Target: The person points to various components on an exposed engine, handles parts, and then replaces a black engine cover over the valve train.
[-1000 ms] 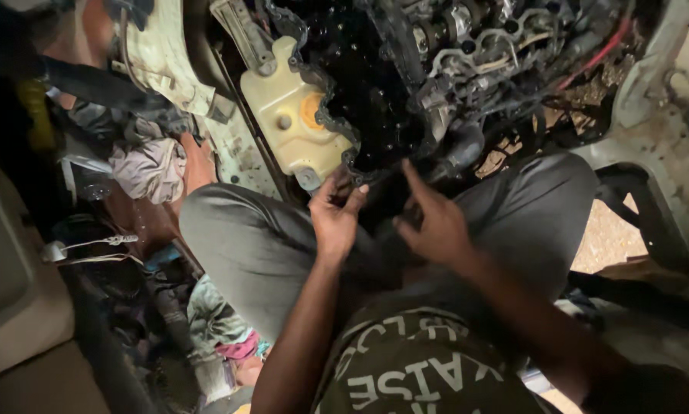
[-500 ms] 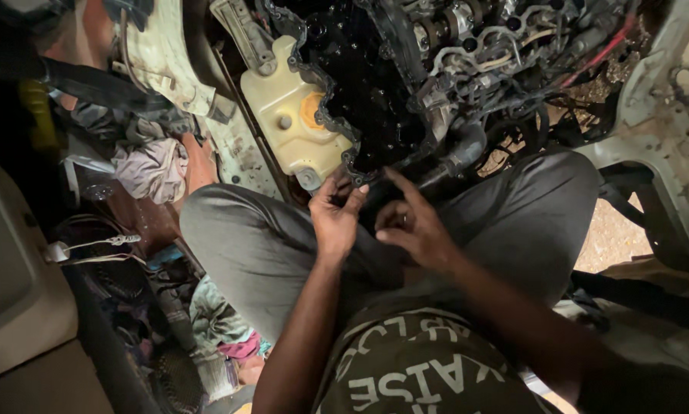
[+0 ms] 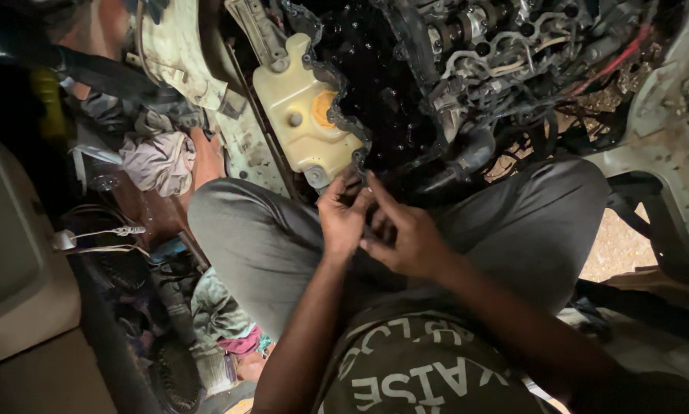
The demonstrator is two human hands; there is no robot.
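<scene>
While you sit by the black oily engine cover (image 3: 375, 92), your left hand (image 3: 343, 218) and right hand (image 3: 406, 238) meet at its lower edge. Fingers curled, but can't tell what either grips. Cream plastic reservoir tank (image 3: 298, 115) sits just left.

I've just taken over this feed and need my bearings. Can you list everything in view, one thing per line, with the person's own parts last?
engine block: one, black and oily, top centre, above the knees
coolant tank: one, cream with an orange cap, left of the engine block
hoses and wiring: many, grey and black with one red lead, top right
rag: one, pale pink-grey, bundled at left
body panel: one, off-white, right edge
trousers: grey, knees apart below the engine block
left hand: at the lower edge of the engine block; what it holds cannot be seen
right hand: beside the left hand, index finger raised
</scene>
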